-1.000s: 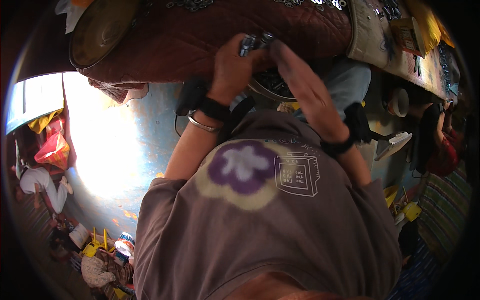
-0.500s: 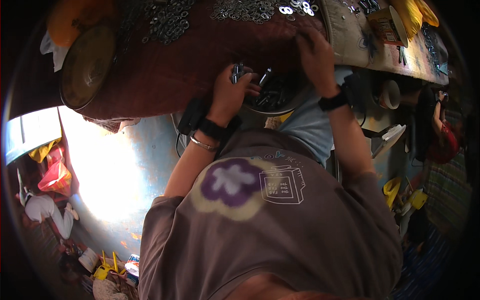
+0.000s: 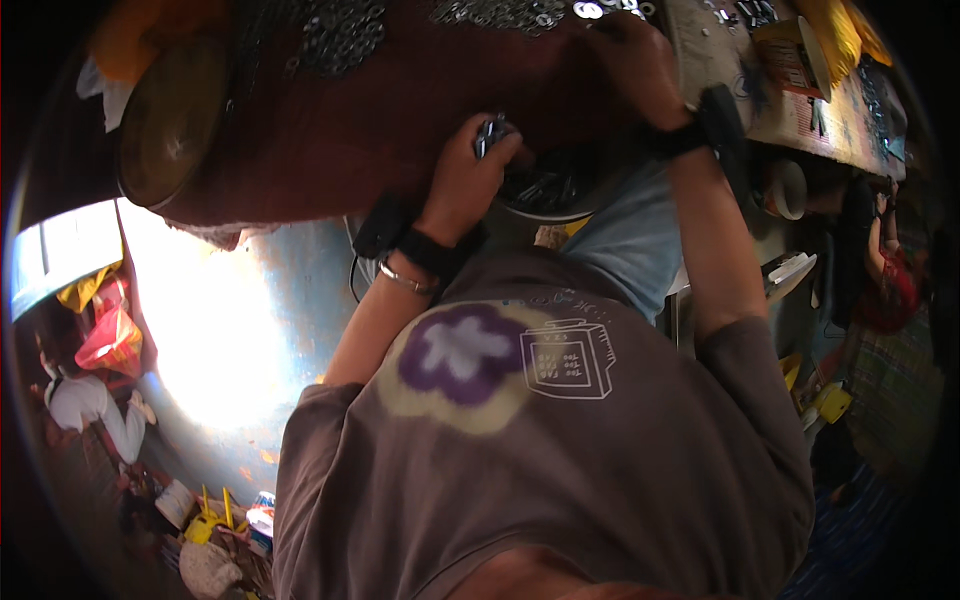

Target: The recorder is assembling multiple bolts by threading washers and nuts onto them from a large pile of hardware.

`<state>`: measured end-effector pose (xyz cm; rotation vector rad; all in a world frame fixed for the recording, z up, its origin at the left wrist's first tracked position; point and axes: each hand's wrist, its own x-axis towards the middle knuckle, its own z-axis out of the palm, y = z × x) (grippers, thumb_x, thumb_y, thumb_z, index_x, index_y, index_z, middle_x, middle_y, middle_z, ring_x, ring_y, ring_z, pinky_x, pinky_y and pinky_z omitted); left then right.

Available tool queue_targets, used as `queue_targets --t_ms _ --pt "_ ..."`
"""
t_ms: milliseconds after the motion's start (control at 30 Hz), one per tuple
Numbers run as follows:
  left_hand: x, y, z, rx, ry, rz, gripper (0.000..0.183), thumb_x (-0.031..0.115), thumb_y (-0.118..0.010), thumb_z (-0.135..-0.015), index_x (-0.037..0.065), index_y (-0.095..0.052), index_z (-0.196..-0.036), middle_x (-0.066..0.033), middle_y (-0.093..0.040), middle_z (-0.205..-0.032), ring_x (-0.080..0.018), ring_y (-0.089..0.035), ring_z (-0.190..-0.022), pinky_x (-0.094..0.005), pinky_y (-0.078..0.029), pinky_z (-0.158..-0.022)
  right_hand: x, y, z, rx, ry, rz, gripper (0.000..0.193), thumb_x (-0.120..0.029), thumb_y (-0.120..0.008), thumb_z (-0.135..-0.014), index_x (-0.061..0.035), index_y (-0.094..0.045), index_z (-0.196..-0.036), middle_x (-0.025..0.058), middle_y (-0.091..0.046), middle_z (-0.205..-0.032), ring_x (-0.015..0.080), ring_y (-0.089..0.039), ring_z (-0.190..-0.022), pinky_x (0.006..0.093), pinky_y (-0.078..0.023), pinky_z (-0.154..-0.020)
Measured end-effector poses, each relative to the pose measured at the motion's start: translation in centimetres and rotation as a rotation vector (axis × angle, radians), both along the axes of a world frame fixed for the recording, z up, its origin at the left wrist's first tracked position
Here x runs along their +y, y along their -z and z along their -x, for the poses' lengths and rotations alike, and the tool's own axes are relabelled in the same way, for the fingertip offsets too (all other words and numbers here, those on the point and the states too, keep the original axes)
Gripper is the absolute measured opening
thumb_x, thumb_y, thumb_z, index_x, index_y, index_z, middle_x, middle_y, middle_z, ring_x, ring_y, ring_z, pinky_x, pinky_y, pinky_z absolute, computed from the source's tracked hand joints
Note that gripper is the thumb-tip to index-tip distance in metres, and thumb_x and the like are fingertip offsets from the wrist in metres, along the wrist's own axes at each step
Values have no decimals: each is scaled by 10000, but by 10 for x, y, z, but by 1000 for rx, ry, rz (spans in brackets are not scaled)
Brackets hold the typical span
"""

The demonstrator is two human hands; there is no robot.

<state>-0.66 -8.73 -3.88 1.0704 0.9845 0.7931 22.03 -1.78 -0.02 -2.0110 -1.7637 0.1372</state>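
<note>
In the head view, the left hand [image 3: 467, 172] is closed around a small cluster of shiny metal pieces [image 3: 490, 136], held above the red-brown cloth [image 3: 400, 75] and just beside the bowl [image 3: 548, 216] of dark metal parts [image 3: 545, 185]. The pieces look short and roughly cylindrical; they should be stiff, hard to damage, light singly but dense for their size, and their smooth surfaces are likely slippery, more so if oiled. A hold around the sides, thumb against curled fingers, seems to suit them, since loose pieces could slide past each other. The right hand [image 3: 640, 65] reaches to the far right part of the cloth, its fingers bent downward near the bright washers [image 3: 588, 10]; whether they pinch anything I cannot tell, as the fingertips are dark and blurred. The number of pieces in the left palm is hidden by the fingers, the bowl's far side sinks into shadow, and the washer heaps [image 3: 340, 38] are soft in outline, with those along the top cut off by the picture's edge.
</note>
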Motion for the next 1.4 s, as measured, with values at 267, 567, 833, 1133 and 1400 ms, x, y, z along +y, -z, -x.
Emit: queue_targets --t_ms 267,567,833,1133,1400 --pt "0 9 1 -21 6 -200 153 108 -600 -829 -7 -578 -928 -54 -622 -781 -103 -571 -702 -264 -460 -643 -61 -9 63 693 -465 121 211 -155 -658 -790 17 -641 -912 92 -645 -805 139 -607 -758 280 -480 -704" --pt "-8 -2 10 60 -15 -255 117 39 -586 -831 39 -557 -944 20 -551 -826 -37 -496 -727 -204 -428 -632 -79 -11 79 620 -391 226 246 -171 -661 -765 25 -618 -907 150 -633 -789 205 -613 -719 311 -473 -675" --pt "-4 -13 19 -116 -59 12 122 76 -609 -835 52 -550 -939 37 -512 -704 -35 -465 -582 -192 -370 -504 -49 -6 70 464 -272 -82 244 -205 -642 -804 17 -634 -903 200 -649 -858 320 -640 -813 359 -483 -706" --pt "6 -12 28 -147 -49 112 124 127 -594 -861 54 -556 -954 25 -507 -631 -28 -432 -502 -176 -285 -403 -3 14 38 -59 -145 -220 214 -163 -595 -812 -30 -619 -978 198 -621 -947 360 -598 -895 408 -477 -748" --pt "9 -5 28 -121 -40 94 118 118 -578 -859 50 -534 -945 -5 -594 -722 -23 -445 -522 -167 -298 -412 -15 18 32 158 -250 -287 180 -131 -591 -792 -28 -610 -938 178 -596 -916 378 -571 -880 444 -463 -760"
